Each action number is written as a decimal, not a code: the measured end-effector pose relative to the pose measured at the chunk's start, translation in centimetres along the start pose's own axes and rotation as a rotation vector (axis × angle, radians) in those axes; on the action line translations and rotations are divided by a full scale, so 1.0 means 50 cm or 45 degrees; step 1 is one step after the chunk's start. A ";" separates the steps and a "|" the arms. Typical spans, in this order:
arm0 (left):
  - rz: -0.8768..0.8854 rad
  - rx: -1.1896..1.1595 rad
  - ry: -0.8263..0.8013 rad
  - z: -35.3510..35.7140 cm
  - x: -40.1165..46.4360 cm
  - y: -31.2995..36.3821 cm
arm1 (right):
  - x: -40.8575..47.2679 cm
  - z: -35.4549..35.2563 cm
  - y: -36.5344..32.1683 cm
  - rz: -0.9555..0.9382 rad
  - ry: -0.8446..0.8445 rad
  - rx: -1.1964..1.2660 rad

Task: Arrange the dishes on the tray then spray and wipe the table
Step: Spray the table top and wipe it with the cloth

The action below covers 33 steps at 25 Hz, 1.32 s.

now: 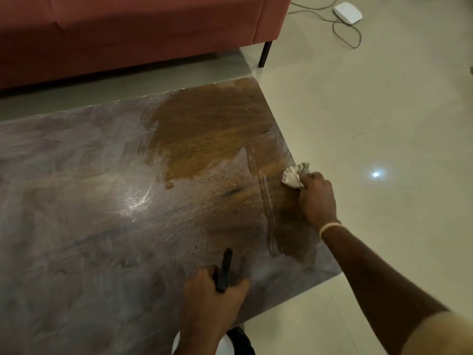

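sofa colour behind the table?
Dusty pink-red sofa, black leg; head view.

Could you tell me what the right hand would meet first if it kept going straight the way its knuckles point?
Probably nothing: the right hand, gripping the cloth, points along the table edge toward its far corner, and that strip looks free.

dim warm light; lamp glare on the table (76, 226); soft blur
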<state>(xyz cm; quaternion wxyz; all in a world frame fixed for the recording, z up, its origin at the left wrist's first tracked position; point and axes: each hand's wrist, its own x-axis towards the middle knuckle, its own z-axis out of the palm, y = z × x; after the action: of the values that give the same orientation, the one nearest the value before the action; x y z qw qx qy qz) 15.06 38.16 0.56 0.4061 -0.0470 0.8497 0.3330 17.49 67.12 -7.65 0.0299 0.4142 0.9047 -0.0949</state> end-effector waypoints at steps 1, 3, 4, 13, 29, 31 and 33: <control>0.015 -0.043 0.031 0.006 -0.003 0.001 | 0.026 0.006 -0.009 -0.005 -0.012 0.012; 0.042 -0.108 0.063 0.017 -0.009 0.008 | -0.030 0.014 -0.015 -0.140 -0.059 0.021; 0.041 -0.110 0.052 0.020 -0.014 0.014 | -0.099 0.013 -0.011 -0.214 -0.105 0.000; 0.067 -0.085 0.090 0.047 0.014 0.033 | 0.130 -0.001 -0.075 -0.356 0.013 -0.013; -0.287 -0.277 0.100 0.020 0.114 0.132 | 0.248 -0.007 -0.178 -0.353 0.069 0.082; -0.297 -0.247 0.105 0.006 0.114 0.135 | 0.152 0.005 -0.161 -0.485 0.005 0.113; -0.302 -0.280 0.136 -0.008 0.123 0.143 | 0.050 0.012 -0.132 -0.738 -0.169 0.050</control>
<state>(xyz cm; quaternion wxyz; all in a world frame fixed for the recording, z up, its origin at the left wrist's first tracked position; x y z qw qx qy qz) 8.18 44.62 0.07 0.3892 -0.2088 0.8170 0.3707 10.86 64.62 -7.62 0.0528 0.1321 0.9793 -0.1438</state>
